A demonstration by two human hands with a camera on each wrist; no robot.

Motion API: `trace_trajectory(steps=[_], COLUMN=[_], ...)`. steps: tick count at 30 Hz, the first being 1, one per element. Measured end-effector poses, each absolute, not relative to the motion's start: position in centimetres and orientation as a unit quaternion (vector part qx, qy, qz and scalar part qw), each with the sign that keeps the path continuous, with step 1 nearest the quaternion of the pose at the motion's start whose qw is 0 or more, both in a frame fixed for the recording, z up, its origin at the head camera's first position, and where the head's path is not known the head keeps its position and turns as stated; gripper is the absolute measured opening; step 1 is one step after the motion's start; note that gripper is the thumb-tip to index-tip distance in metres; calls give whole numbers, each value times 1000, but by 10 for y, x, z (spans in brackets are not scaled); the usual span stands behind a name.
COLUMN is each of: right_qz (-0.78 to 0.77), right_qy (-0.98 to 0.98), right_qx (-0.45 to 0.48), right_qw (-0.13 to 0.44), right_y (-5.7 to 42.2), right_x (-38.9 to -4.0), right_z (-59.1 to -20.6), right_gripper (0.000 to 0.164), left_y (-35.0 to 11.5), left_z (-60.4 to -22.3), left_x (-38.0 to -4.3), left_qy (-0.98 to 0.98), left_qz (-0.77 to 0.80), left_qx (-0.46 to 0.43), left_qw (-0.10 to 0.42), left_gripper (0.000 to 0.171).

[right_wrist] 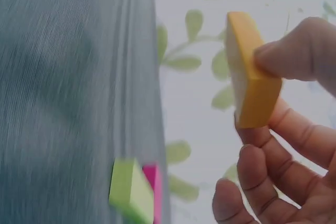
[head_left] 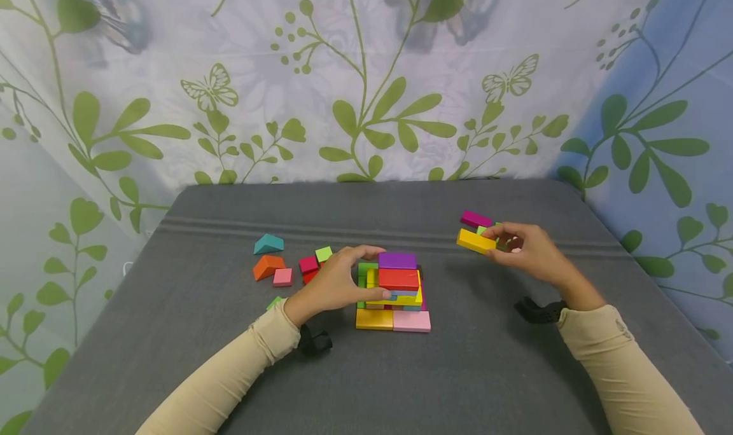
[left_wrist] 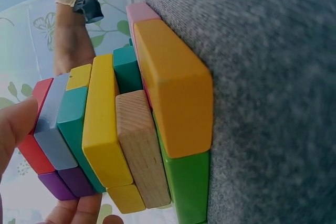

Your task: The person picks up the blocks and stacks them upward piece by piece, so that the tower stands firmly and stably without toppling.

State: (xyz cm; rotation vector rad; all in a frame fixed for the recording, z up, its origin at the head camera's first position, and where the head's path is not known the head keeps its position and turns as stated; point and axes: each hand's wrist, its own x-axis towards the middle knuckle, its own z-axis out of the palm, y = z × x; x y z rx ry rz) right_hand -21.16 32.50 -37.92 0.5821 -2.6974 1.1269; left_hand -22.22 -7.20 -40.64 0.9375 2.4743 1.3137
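A stack of colored wooden blocks (head_left: 395, 299) stands mid-table, its base showing an orange-yellow block (left_wrist: 176, 90) and a pink block (head_left: 411, 321). Purple (head_left: 397, 261) and red (head_left: 397, 278) blocks are on its top layers. My left hand (head_left: 335, 281) holds the stack's upper part from the left, thumb at the near side and fingers at the far side. To the right, raised above the table, my right hand (head_left: 529, 250) pinches a yellow rectangular block (head_left: 475, 240) between thumb and fingers; the right wrist view shows this yellow block (right_wrist: 254, 90) too.
Left of the stack lie loose blocks: a teal piece (head_left: 268, 244), an orange arch (head_left: 267, 267), a pink cube (head_left: 282, 277) and several others. A magenta block (head_left: 475, 219) and a light green block (right_wrist: 130, 190) lie beyond my right hand. A patterned curtain (head_left: 309, 104) borders the grey table (head_left: 458, 378).
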Motion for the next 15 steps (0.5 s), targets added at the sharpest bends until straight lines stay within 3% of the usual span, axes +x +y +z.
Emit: trace_trajectory(steps=[15], right_qz=[453], right_qy=[-844], right_qx=[285], right_qw=[42], right_y=[253], right_x=[-216], right_z=[-375], right_gripper=[29], left_y=[-72], left_z=[-407], left_x=[-221], left_qy=[837], left_qz=[442], left_qx=[308], left_qw=[100], left_gripper=[75])
